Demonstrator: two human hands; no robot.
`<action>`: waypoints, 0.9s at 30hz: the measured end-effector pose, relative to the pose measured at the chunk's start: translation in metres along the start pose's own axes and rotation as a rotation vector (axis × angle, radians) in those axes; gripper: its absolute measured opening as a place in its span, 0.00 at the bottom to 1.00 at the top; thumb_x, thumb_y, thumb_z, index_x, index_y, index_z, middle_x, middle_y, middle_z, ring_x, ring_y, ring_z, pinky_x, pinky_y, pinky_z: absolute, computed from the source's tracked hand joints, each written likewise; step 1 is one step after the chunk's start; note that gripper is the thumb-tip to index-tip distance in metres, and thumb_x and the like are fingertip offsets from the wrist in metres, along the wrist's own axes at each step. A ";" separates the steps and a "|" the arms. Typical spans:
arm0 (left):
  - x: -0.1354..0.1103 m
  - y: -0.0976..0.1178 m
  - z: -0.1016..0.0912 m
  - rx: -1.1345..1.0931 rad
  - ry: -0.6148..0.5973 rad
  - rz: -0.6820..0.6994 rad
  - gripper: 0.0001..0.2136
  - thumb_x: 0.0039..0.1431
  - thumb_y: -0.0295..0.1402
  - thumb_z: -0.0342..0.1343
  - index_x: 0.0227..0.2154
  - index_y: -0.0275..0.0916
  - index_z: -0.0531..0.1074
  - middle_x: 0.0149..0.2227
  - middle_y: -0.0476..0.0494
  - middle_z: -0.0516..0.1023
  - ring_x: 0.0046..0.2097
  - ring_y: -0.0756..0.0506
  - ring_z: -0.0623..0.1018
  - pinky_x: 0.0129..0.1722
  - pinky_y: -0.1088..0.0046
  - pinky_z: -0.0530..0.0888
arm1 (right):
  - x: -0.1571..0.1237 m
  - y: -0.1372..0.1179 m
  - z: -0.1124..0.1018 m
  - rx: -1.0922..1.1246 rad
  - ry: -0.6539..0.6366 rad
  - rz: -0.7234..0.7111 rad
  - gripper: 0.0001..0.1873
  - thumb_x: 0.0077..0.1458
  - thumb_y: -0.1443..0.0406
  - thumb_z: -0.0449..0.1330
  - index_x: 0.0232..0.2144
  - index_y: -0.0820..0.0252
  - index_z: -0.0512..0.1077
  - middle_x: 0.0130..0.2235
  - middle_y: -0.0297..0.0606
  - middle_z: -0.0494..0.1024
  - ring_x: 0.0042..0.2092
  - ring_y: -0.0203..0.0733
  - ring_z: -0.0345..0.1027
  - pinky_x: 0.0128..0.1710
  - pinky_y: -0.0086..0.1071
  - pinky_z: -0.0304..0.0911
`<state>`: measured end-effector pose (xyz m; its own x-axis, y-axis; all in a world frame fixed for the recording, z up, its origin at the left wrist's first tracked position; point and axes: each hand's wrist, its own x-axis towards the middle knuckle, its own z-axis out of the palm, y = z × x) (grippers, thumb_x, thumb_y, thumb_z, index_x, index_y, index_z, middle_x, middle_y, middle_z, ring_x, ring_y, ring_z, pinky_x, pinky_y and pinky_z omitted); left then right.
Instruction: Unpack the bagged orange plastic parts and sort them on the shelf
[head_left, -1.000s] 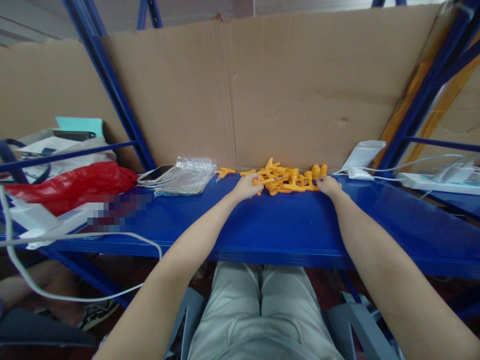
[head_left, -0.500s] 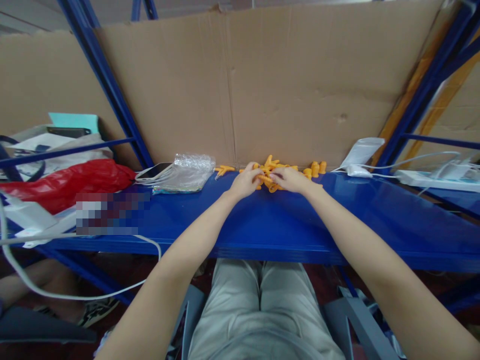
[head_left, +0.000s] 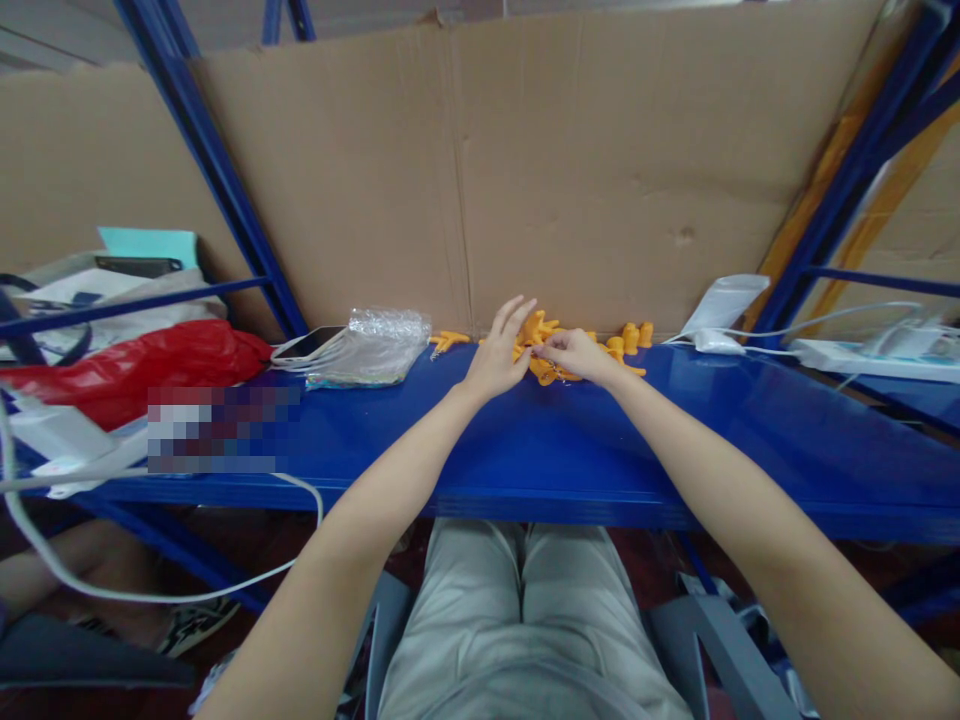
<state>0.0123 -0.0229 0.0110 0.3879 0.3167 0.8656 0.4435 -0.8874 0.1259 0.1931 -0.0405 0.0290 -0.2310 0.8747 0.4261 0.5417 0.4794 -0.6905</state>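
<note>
A pile of small orange hand-shaped rubbery pieces (head_left: 546, 372) lies at the back of the blue shelf. Over its left side is my left hand (head_left: 498, 362), open, fingers stretched up and away, thumb tip close to my right fingertips. My right hand (head_left: 576, 353) is closed in a pinch above the pile; what sits between its fingertips is too small to make out. One orange piece with a thin chain (head_left: 450, 340) lies apart to the left. Two stubby orange pieces (head_left: 637, 336) stand upright to the right. My hands cover part of the pile.
Clear plastic bags (head_left: 375, 350) and a phone (head_left: 315, 342) lie left, near a red bag (head_left: 150, 365). A white charger and cables (head_left: 716, 340) and a power strip (head_left: 877, 360) are right. Cardboard (head_left: 600, 160) closes the back. Another person's leg (head_left: 82, 570) shows lower left.
My left hand has let go of the orange pieces, lifted slightly and stretched its fingers. My right hand has drawn its fingers into a pinch, staying nearly in place.
</note>
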 end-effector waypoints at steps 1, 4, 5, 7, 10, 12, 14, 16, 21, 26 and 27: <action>0.001 0.004 -0.001 0.001 0.003 0.003 0.21 0.60 0.31 0.53 0.56 0.38 0.68 0.61 0.34 0.69 0.58 0.42 0.72 0.54 0.62 0.73 | 0.000 -0.001 -0.001 0.073 0.020 0.052 0.22 0.58 0.58 0.61 0.16 0.60 0.63 0.16 0.27 0.61 0.20 0.28 0.50 0.22 0.27 0.46; 0.003 0.014 -0.001 0.015 -0.140 -0.022 0.09 0.62 0.33 0.52 0.35 0.37 0.76 0.37 0.41 0.80 0.40 0.46 0.78 0.43 0.68 0.74 | -0.001 -0.003 -0.002 0.291 0.042 0.179 0.23 0.58 0.54 0.62 0.18 0.59 0.63 0.15 0.27 0.61 0.17 0.26 0.48 0.18 0.25 0.44; 0.003 0.017 0.000 0.016 -0.217 -0.043 0.11 0.63 0.34 0.51 0.30 0.37 0.75 0.30 0.44 0.79 0.33 0.47 0.77 0.38 0.70 0.73 | -0.001 -0.004 -0.002 0.345 0.045 0.202 0.24 0.58 0.53 0.63 0.18 0.59 0.63 0.15 0.27 0.62 0.16 0.26 0.48 0.17 0.25 0.44; 0.001 0.023 0.003 0.009 -0.336 -0.094 0.14 0.64 0.36 0.51 0.24 0.37 0.74 0.23 0.48 0.75 0.26 0.49 0.73 0.32 0.72 0.70 | -0.002 -0.006 0.000 0.418 0.055 0.227 0.24 0.57 0.53 0.64 0.18 0.59 0.62 0.15 0.27 0.62 0.16 0.26 0.49 0.16 0.24 0.45; 0.001 0.031 0.006 -0.061 -0.382 -0.190 0.14 0.63 0.35 0.52 0.25 0.36 0.76 0.21 0.48 0.74 0.25 0.49 0.72 0.30 0.73 0.68 | -0.002 -0.008 0.004 0.473 0.071 0.259 0.25 0.57 0.54 0.65 0.16 0.59 0.61 0.15 0.27 0.61 0.16 0.25 0.49 0.15 0.23 0.45; 0.001 0.033 0.007 -0.163 -0.391 -0.295 0.13 0.63 0.35 0.53 0.27 0.36 0.77 0.21 0.49 0.75 0.24 0.50 0.72 0.29 0.74 0.68 | -0.002 -0.009 0.005 0.502 0.093 0.271 0.26 0.57 0.54 0.65 0.16 0.59 0.60 0.15 0.27 0.61 0.16 0.26 0.50 0.15 0.23 0.46; 0.002 0.033 0.007 -0.279 -0.400 -0.418 0.10 0.62 0.35 0.56 0.30 0.36 0.78 0.21 0.50 0.75 0.21 0.52 0.71 0.27 0.75 0.69 | -0.002 -0.009 0.006 0.541 0.116 0.275 0.25 0.57 0.52 0.64 0.18 0.59 0.61 0.15 0.27 0.62 0.17 0.26 0.50 0.16 0.23 0.47; 0.003 0.032 0.008 -0.375 -0.389 -0.518 0.07 0.60 0.34 0.58 0.33 0.36 0.78 0.21 0.51 0.76 0.18 0.53 0.70 0.24 0.77 0.68 | -0.002 -0.008 0.005 0.573 0.131 0.286 0.24 0.58 0.51 0.63 0.19 0.59 0.63 0.16 0.28 0.64 0.17 0.27 0.51 0.16 0.23 0.48; 0.005 0.027 0.008 -0.535 -0.276 -0.696 0.05 0.61 0.31 0.59 0.35 0.34 0.78 0.20 0.51 0.75 0.16 0.55 0.69 0.19 0.79 0.67 | -0.002 -0.007 -0.001 0.619 0.148 0.326 0.15 0.61 0.56 0.61 0.28 0.60 0.69 0.26 0.33 0.76 0.20 0.27 0.60 0.20 0.23 0.56; 0.010 0.013 -0.002 -0.649 -0.060 -0.881 0.07 0.63 0.33 0.58 0.37 0.34 0.78 0.19 0.52 0.75 0.16 0.55 0.69 0.19 0.80 0.67 | -0.002 -0.006 -0.005 0.615 0.184 0.321 0.06 0.62 0.61 0.60 0.36 0.58 0.71 0.38 0.38 0.82 0.23 0.29 0.68 0.25 0.24 0.64; 0.010 0.008 -0.005 -0.664 0.006 -0.926 0.07 0.64 0.33 0.57 0.37 0.34 0.77 0.20 0.52 0.75 0.16 0.56 0.69 0.20 0.80 0.67 | -0.002 -0.005 -0.005 0.605 0.200 0.330 0.05 0.62 0.63 0.59 0.37 0.58 0.71 0.39 0.39 0.82 0.23 0.29 0.68 0.25 0.24 0.64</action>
<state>0.0160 -0.0284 0.0229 0.1294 0.9423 0.3089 0.0418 -0.3164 0.9477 0.1949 -0.0455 0.0348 0.0512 0.9788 0.1983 0.0009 0.1985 -0.9801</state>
